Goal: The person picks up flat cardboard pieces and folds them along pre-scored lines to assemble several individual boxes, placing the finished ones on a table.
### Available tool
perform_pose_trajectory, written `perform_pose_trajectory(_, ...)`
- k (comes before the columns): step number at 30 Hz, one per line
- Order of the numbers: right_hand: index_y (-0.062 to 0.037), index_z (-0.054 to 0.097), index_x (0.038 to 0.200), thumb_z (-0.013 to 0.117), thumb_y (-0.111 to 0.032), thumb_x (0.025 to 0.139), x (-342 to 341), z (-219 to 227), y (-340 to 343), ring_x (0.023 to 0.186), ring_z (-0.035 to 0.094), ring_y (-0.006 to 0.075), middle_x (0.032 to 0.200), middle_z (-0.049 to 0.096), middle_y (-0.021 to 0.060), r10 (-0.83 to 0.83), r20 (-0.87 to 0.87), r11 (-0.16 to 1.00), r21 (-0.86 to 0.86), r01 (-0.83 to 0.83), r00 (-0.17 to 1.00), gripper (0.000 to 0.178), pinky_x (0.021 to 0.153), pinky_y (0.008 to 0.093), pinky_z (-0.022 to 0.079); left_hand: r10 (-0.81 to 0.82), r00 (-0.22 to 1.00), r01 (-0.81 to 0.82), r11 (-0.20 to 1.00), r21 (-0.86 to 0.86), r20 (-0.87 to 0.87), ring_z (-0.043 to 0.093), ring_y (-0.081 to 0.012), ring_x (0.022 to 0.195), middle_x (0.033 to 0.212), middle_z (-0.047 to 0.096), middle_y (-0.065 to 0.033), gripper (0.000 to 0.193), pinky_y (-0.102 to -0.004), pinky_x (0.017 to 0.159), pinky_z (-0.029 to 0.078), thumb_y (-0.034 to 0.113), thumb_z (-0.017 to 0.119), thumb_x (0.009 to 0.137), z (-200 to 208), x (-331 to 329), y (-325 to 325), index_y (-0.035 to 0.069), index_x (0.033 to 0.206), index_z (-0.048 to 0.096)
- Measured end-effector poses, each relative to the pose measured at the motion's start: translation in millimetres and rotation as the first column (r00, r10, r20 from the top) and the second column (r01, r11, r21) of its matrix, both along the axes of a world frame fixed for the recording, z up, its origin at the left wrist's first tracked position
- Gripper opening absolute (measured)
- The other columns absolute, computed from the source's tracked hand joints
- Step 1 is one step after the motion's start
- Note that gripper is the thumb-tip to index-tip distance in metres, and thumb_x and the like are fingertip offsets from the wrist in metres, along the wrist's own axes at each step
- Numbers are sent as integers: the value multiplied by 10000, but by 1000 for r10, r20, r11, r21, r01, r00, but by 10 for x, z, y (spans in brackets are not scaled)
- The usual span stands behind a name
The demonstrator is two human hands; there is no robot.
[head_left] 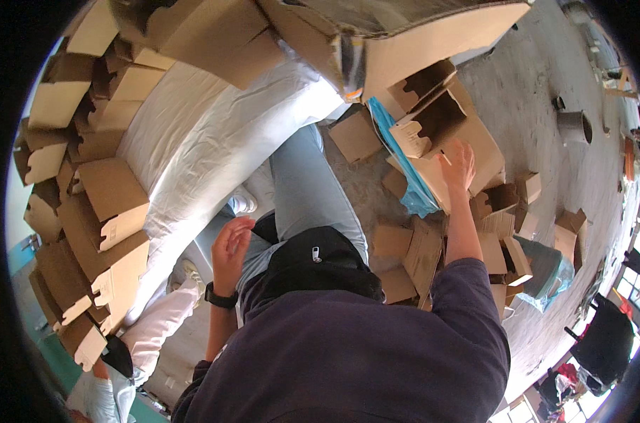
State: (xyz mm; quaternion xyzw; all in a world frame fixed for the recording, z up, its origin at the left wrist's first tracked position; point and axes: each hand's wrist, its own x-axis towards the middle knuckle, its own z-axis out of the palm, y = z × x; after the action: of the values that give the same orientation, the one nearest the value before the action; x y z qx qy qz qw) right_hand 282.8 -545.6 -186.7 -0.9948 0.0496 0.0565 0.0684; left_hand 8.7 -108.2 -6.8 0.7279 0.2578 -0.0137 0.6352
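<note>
Two hands show, both the person's own, coming up past a dark purple sweatshirt (348, 352) at the lower edge. Closest in, the left hand (230, 248) hangs open over the lap, fingers loosely curled and spread, holding nothing and touching nothing; a black wristband (220, 297) sits on that wrist. Beside it lie a black pouch (320, 257) with a zip pull and a leg in light blue jeans (302, 183), stretched away to one white shoe (244, 203). Free room is scarce: a narrow strip of grey concrete floor (538, 92) opens only beyond the leg and out to the right. On the left a white sheet-covered mound (214, 134) hems the leg in, and past its edge many folded cardboard cartons (101, 204), too many to count, are stacked in a wall. The right hand (459, 166) reaches further out, fingers spread, its palm pressed flat on a flattened cardboard sheet (475, 141) and gripping nothing. Just beyond it stands one open small carton (433, 116), and a blue plastic bag (404, 176) lies alongside. Roughly a dozen loose cardboard pieces (503, 240) litter the floor around that arm. Farthest off, one large open cardboard box (404, 35) overhangs the top edge.
</note>
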Motion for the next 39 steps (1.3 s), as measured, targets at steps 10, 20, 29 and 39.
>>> perform_pose_trajectory(10,-175,386,1355,736,-364,723,54,128,-10,1310,328,309,1417,349,134,104,193,986,111,-127,976,747,1056,453,303,101,990,-98,995,-27,102,582,-163,1047,1107,607,-92,243,-277,922,447,19,541,908,-152,-401,235,-23,1147,542)
perform_pose_trajectory(20,-148,374,1362,745,-341,716,-53,400,144,1306,330,325,1420,341,149,49,156,994,86,-62,987,770,1059,435,308,174,967,-155,981,-113,185,590,-166,1039,1092,618,-96,254,-283,928,448,21,544,908,-364,-686,417,-24,1158,540)
perform_pose_trajectory(29,-147,366,1363,741,-322,726,-224,469,220,1298,339,334,1414,342,154,46,250,993,95,-72,967,759,1050,453,307,157,973,-143,986,-89,172,579,-167,1057,1110,613,-107,275,-289,935,439,13,549,900,-399,-691,484,-23,1172,533)
perform_pose_trajectory(39,-231,293,1421,445,-392,926,-692,192,336,1392,186,266,1497,229,78,19,234,996,-87,2,972,543,1065,606,169,142,985,-135,988,-78,100,582,-171,1054,1111,608,-116,264,-278,935,441,2,545,899,-405,-587,415,-34,1160,531)
